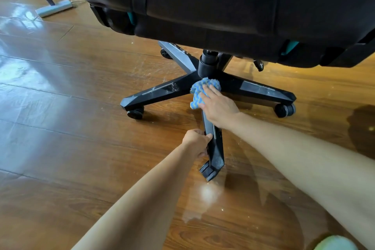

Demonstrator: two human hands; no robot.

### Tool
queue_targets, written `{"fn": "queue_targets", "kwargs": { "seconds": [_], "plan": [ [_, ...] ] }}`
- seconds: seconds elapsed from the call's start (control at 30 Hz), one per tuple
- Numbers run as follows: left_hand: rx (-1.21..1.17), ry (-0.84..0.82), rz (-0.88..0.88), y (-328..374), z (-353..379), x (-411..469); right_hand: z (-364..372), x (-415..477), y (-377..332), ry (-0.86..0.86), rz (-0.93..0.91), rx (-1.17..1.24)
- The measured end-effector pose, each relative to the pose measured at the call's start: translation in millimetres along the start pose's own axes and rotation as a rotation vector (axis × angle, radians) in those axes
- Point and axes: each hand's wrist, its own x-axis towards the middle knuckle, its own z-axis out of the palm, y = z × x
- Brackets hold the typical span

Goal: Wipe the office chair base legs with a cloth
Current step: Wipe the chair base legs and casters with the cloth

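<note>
Glossy wooden floor fills my view, with a pale green object that I cannot identify at the near right edge. Nearest of the chair's parts is the near leg of the black star base, ending in a caster that points toward me. The left hand grips this leg from its left side, fingers curled round it. Farther up the same leg, the right hand lies flat with straight fingers, pressing the blue zigzag cloth onto the leg where it meets the central column. The left leg and right leg both carry pale dust streaks, so I judge most of the wiping is yet to do; a far leg runs back under the dark seat. My worries: the base stands on casters on a slick floor, so a hard push with the cloth could roll or swivel the chair if the left grip slips; the bunched cloth could slide off the narrow leg; loosened dust may simply drop onto the boards. No containers are in view. Far left lies a grey flat mop head.
</note>
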Motion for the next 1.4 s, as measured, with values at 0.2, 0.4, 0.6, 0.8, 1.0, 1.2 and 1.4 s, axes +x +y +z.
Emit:
{"fn": "queue_targets", "kwargs": {
  "seconds": [0.2,0.4,0.6,0.8,1.0,1.2,1.4],
  "plan": [
    [0.044,0.031,0.038,-9.2,4.9,7.4,1.8,8.3,1.7,0.044,0.039,0.082],
    [-0.022,0.021,0.053,-13.3,7.8,14.8,20.7,-45.1,5.2,0.051,-0.042,0.054],
    [-0.008,0.062,0.066,-15.4,6.0,12.0,-3.6,7.8,10.5,0.067,0.019,0.052],
    [0.004,0.045,0.071,-15.2,4.8,9.2,9.8,-26.1,2.2,0.119,0.049,0.122],
    [-0.01,0.016,0.024,-8.5,8.0,16.9,23.1,-67.4,-1.7,0.038,0.02,0.121],
    [-0.009,0.021,0.024,-12.1,4.2,11.2,1.6,-16.1,14.9,0.021,0.02,0.113],
    [-0.002,0.006,0.036,-10.8,3.5,10.4,10.1,-31.6,1.5,0.082,0.124,0.235]
  ]
}}
